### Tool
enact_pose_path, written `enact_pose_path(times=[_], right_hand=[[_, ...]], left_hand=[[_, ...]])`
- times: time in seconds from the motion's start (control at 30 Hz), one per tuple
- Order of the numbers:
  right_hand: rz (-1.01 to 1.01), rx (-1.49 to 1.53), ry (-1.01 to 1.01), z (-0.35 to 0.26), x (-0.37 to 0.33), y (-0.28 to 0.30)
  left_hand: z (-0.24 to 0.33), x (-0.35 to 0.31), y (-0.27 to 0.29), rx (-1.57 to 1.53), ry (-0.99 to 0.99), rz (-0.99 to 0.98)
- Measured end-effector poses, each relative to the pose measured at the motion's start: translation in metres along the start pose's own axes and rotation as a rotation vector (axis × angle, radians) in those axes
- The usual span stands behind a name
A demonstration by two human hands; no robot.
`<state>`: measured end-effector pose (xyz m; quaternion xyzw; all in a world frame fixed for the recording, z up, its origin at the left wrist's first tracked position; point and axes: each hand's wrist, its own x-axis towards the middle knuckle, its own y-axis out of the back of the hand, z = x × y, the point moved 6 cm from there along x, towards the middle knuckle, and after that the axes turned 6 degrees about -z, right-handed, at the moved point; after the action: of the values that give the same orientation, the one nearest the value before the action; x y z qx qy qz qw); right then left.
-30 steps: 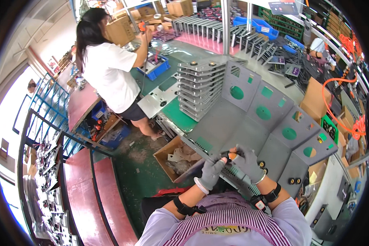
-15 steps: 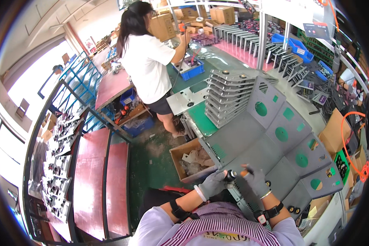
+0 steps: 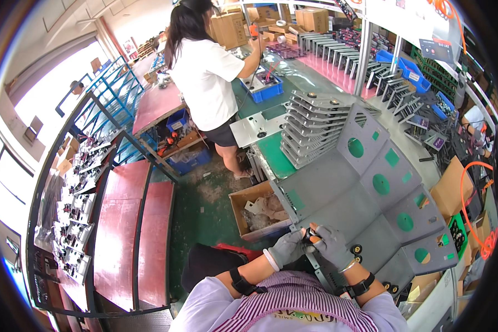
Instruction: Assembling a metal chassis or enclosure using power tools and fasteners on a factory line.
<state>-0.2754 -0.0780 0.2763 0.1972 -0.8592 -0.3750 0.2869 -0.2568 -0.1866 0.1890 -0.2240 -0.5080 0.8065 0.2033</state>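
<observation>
My left hand (image 3: pixel 287 249), in a grey glove with bare fingertips, is closed on a small black round part (image 3: pixel 309 234) at the near edge of the grey metal housings. My right hand (image 3: pixel 333 247), gloved the same way, meets it there with bent fingers closed around the same part. Fingers hide most of that part. Under both hands stretches a row of bent grey metal housings (image 3: pixel 329 180) with round and square cutouts. Beside my right wrist, black discs with brass-coloured centres (image 3: pixel 357 253) sit on the metal, and further discs (image 3: pixel 390 288) lie closer to me.
A stack of grey metal plates (image 3: pixel 312 130) stands beyond the housings. On the floor to the left is an open cardboard box (image 3: pixel 249 213) of scraps. A co-worker (image 3: pixel 207 77) holds a tool over a blue bin (image 3: pixel 265 91). A dark-framed rack (image 3: pixel 119 238) fills the left.
My right hand has moved left and closed in on the black round part beside my left hand. The view has shifted slightly. The discs by my right wrist show more fully.
</observation>
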Motion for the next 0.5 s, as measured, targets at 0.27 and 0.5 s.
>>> enact_pose_path(times=[0.27,0.5], right_hand=[[0.038,-0.002,-0.037,-0.005,-0.001,0.004],[-0.053,1.081,-0.915,0.099,-0.035,-0.071]], left_hand=[[0.005,-0.002,-0.01,0.002,-0.064,-0.073],[0.001,-0.037,0.066,0.358,-0.029,0.437]])
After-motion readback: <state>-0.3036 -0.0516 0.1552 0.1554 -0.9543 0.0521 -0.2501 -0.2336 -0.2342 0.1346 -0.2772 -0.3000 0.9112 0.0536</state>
